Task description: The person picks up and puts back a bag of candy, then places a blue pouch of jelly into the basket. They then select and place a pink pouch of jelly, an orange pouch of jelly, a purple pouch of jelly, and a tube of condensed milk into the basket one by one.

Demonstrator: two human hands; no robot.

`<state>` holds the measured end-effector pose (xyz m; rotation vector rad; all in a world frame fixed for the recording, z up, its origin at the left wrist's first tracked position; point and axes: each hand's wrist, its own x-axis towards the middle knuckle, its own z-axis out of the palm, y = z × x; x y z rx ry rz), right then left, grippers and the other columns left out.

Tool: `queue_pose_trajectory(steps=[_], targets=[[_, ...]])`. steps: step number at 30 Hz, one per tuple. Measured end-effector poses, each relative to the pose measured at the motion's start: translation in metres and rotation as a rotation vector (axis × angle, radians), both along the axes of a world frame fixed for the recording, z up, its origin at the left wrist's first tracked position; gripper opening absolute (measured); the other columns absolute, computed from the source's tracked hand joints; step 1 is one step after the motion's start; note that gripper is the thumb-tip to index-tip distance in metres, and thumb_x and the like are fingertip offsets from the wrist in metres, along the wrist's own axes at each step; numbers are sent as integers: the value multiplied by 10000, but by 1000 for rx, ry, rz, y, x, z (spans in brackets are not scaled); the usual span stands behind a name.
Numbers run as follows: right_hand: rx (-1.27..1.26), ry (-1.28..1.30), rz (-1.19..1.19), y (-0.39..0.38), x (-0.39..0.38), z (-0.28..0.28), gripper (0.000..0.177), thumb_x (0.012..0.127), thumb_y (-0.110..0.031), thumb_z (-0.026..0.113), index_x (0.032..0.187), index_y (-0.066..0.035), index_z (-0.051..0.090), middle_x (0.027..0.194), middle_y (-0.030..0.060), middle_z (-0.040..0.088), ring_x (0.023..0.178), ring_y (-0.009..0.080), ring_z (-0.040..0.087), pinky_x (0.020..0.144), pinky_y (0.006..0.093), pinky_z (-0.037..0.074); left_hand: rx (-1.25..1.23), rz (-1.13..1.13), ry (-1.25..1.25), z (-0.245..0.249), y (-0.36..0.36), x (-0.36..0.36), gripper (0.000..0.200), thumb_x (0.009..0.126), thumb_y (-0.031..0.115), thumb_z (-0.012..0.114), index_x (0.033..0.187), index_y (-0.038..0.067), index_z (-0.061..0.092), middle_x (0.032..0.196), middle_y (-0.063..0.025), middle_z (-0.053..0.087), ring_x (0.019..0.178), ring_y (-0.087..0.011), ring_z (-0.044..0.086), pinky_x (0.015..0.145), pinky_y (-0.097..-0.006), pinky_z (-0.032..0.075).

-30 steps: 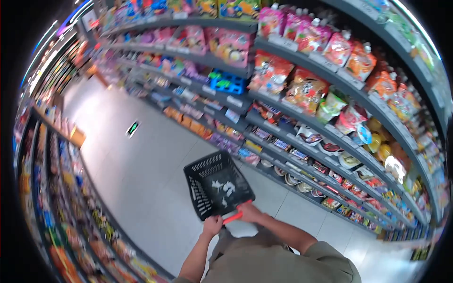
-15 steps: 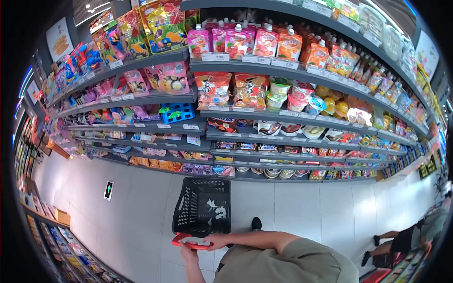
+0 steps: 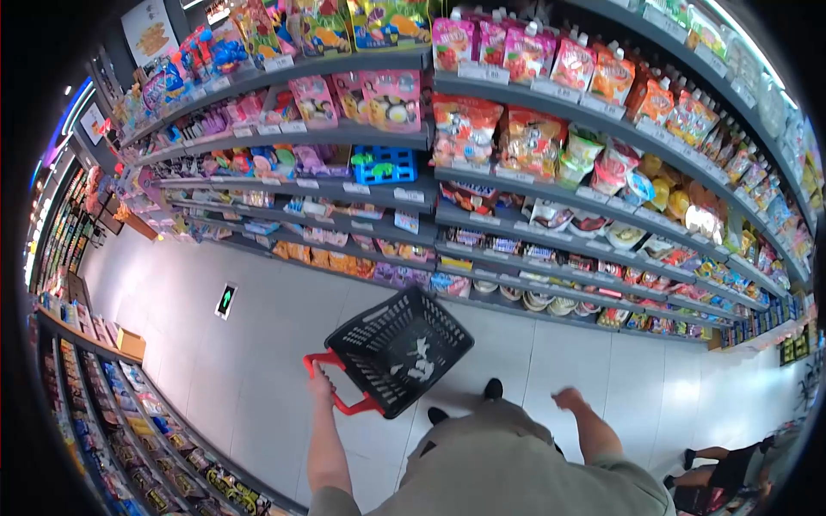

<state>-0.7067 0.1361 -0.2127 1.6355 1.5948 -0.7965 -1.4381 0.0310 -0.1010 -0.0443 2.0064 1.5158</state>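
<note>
Shelving (image 3: 516, 185) of packed snacks faces the person. Black basket (image 3: 366, 340) hangs above the floor (image 3: 258, 361), near the lowest shelf. Left hand (image 3: 320, 374): fingers wrapped round its red handle (image 3: 344, 400). Right hand (image 3: 568, 400): empty, fingers loose. Step: carrying. A pick would suit the free hand.

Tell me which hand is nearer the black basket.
Left. The left hand holds the red handle of the black basket; the right hand hangs apart from it, off to its right, touching nothing.
</note>
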Motion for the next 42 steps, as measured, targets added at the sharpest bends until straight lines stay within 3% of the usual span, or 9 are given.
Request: queue_pose_trajectory(steps=[2, 4, 6, 7, 18, 21, 23, 33, 42], targets=[[-43, 27, 114, -35, 38, -9, 515, 952, -567, 489, 845, -144, 764, 814, 21, 747, 783, 197, 712, 808, 386, 565, -88, -42, -47, 0, 6, -23, 560, 940, 584, 593, 865, 32, 532, 561, 8, 425, 409, -128, 417, 379, -294, 381], [-5, 249, -198, -70, 48, 5, 340, 933, -407, 620, 870, -101, 752, 780, 30, 747, 590, 103, 677, 600, 267, 574, -115, -74, -21, -5, 5, -40, 563, 946, 584, 583, 876, 28, 531, 564, -4, 444, 411, -135, 440, 381, -298, 393], [-71, 286, -823, -82, 21, 40, 372, 954, -405, 597, 895, -66, 739, 793, 23, 748, 627, 98, 685, 617, 253, 582, -154, -98, 12, -7, 4, -46, 566, 951, 584, 573, 888, 23, 530, 568, -16, 463, 413, -143, 463, 384, -302, 406], [-141, 338, -822, -77, 10, 46, 380, 959, -408, 584, 895, -66, 738, 801, 22, 748, 631, 99, 685, 617, 254, 581, -169, -117, 73, -6, 2, -43, 558, 960, 580, 559, 897, 27, 532, 567, -30, 481, 420, -153, 491, 389, -306, 418], [175, 699, -242, 130, -89, 86, 352, 930, -403, 629, 1003, -75, 734, 833, 49, 741, 758, 136, 701, 695, 302, 563, -238, 49, 311, -38, -52, 38, 537, 1002, 560, 485, 908, 33, 528, 618, -106, 582, 479, -199, 585, 466, -335, 483], [303, 762, 14, 194, -119, 94, 372, 936, -430, 592, 1019, -95, 729, 881, 70, 742, 827, 191, 715, 775, 326, 556, -464, 107, 811, -67, -47, 28, 551, 1011, 545, 473, 985, -1, 543, 672, -118, 612, 489, -217, 586, 501, -358, 497], [422, 826, 178, 224, -138, 89, 365, 942, -429, 584, 1047, -107, 719, 922, 86, 738, 861, 229, 715, 796, 344, 553, -353, 74, 264, -48, -46, 34, 553, 1019, 559, 444, 982, 11, 515, 712, -98, 575, 503, -265, 598, 522, -419, 532], [275, 954, 248, 246, -179, 132, 328, 924, -394, 622, 1069, -115, 713, 980, 97, 735, 925, 274, 703, 841, 376, 544, -262, 61, -30, 0, -12, 68, 696, 1014, 575, 427, 993, -111, 545, 785, -207, 650, 567, -317, 657, 560, -428, 575], [103, 745, 46, 227, -172, 101, 363, 917, -439, 617, 1083, -136, 729, 997, 98, 744, 958, 295, 704, 868, 390, 546, -183, 335, -87, 7, 39, 30, 574, 915, 634, 604, 755, 97, 478, 565, 1, 389, 407, -154, 382, 395, -320, 375]])
